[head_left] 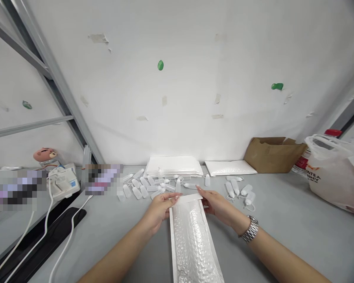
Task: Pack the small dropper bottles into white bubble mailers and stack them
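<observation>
A white bubble mailer (193, 239) stretches from the near edge of the view toward the middle of the grey table. My left hand (161, 208) pinches the far left corner of it, thumb on top near the flap. On the far right corner, my right hand (212, 201) grips the same flap edge, and a metal watch is on that wrist. The flap strip lies flat between both hands. Just beyond them, many small translucent squeeze bottles (143, 191) with looped caps lie scattered, and a smaller group of bottles (236, 186) rests to the right.
A stack of white mailers (174, 166) and a single mailer (230, 168) lie against the wall. At the back right stand a cardboard box (274, 155) and a plastic bag (333, 177). White cables (72, 232) and a power strip (65, 182) are on the left.
</observation>
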A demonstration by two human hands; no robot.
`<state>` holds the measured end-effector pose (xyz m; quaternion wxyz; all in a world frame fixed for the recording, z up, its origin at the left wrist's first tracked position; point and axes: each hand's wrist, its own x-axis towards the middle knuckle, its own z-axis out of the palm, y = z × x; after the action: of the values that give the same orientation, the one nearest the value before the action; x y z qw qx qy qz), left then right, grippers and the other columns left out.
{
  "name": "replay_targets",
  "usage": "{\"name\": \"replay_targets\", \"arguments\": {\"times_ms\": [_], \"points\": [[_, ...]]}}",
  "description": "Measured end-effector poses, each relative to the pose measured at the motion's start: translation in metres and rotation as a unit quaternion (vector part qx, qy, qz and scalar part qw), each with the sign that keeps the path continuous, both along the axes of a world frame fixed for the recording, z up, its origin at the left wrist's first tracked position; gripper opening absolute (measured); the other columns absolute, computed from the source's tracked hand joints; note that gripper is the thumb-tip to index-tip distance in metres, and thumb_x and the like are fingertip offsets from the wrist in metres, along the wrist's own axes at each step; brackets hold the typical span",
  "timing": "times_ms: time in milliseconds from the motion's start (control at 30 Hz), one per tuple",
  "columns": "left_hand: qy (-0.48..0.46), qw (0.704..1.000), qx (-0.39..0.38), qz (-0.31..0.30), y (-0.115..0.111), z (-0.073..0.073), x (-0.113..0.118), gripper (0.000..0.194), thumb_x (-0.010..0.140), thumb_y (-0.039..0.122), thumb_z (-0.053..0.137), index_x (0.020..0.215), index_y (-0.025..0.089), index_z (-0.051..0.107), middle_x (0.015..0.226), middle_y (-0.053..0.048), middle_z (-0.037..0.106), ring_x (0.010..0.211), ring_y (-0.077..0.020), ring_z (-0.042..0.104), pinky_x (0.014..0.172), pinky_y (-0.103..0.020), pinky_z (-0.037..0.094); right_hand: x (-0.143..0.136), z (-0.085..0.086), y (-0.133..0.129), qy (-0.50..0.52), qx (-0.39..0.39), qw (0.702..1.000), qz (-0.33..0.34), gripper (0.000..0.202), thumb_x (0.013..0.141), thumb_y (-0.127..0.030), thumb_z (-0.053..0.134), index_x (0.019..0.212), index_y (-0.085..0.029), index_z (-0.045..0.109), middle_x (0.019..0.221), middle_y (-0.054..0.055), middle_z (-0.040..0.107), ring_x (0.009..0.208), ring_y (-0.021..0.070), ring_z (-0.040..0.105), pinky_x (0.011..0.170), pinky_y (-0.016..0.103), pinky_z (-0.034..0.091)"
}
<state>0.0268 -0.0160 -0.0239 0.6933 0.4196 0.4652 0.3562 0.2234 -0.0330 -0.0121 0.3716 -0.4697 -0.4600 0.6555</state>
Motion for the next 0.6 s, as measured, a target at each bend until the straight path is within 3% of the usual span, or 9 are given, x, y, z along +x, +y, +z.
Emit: {"name": "replay_targets", "arguments": {"times_ms": [167,433,533,600], "points": [[0.003,1.000,-0.011,0.007,0.002,-0.004,-0.001,0.037,0.064,0.033,0.070,0.096,0.015,0.066,0.089,-0.007,0.068,0.075,-0.0159,0.061,0.067,-0.025,0.046,0.001,-0.002,0.001,-0.031,0.020,0.999,0.026,0.039,0.067,-0.052,0.063,0.069,-0.014,0.063,0.067,0.001,0.056,0.064,0.0116,0.050,0.063,0.027,0.040],[0.018,0.999,0.026,0.009,0.000,-0.003,0.000,0.049,0.060,0.038,0.073,0.102,0.015,0.063,0.084,-0.007,0.069,0.076,-0.0191,0.062,0.068,-0.028,0.046,-0.003,-0.008,0.002,-0.052,0.023,0.998,0.001,0.032,0.066,-0.046,0.066,0.069,-0.014,0.061,0.066,0.000,0.055,0.061,0.0111,0.051,0.056,0.025,0.042],[0.019,0.998,0.053,0.024,-0.002,-0.002,0.002,0.047,0.064,0.040,0.069,0.104,0.016,0.062,0.084,-0.007,0.069,0.079,-0.0193,0.063,0.072,-0.028,0.046,-0.001,0.004,0.000,-0.086,0.058,0.995,0.002,0.033,0.067,-0.047,0.065,0.065,-0.015,0.059,0.062,-0.001,0.053,0.056,0.0108,0.051,0.050,0.024,0.043],[0.000,0.998,0.054,0.042,-0.002,0.000,0.003,0.043,0.070,0.043,0.063,0.104,0.016,0.060,0.088,-0.007,0.067,0.080,-0.0193,0.064,0.075,-0.030,0.048,0.010,0.021,-0.003,-0.151,0.130,0.979,-0.048,0.034,0.068,-0.048,0.063,0.063,-0.015,0.057,0.057,-0.002,0.052,0.051,0.0097,0.051,0.047,0.023,0.043]]}}
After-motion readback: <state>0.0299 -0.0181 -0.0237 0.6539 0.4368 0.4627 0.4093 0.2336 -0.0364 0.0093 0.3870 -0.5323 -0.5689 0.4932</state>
